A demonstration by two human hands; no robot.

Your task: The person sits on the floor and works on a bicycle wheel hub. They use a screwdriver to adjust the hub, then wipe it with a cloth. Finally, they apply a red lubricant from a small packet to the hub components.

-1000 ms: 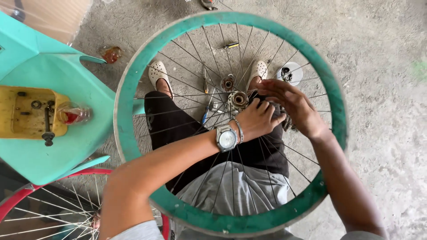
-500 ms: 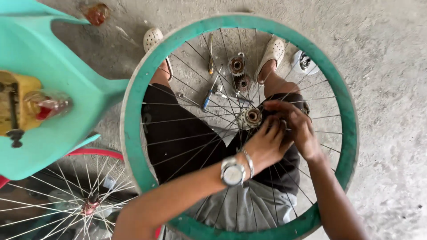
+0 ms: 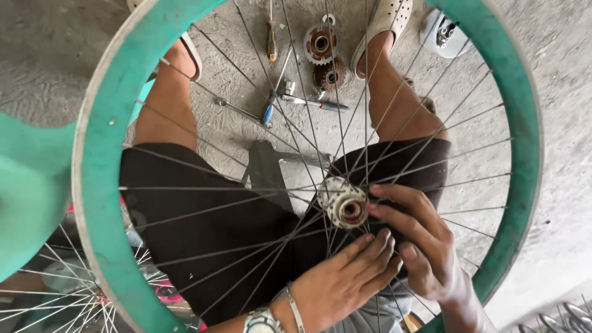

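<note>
Person, seen from above: bare forearms and hands, left hand [image 3: 345, 280], right hand [image 3: 425, 246]. Left wrist bears a silver metal-band wristwatch [image 3: 262, 320] and a thin silver bangle [image 3: 295, 308]. Black knee-length shorts [image 3: 203, 222]; grey shirt hem below them; pale perforated slip-on shoes [image 3: 388, 18].

Grey concrete floor [image 3: 542, 203], daylit; teal plastic chair [image 3: 31, 185] at left.
</note>
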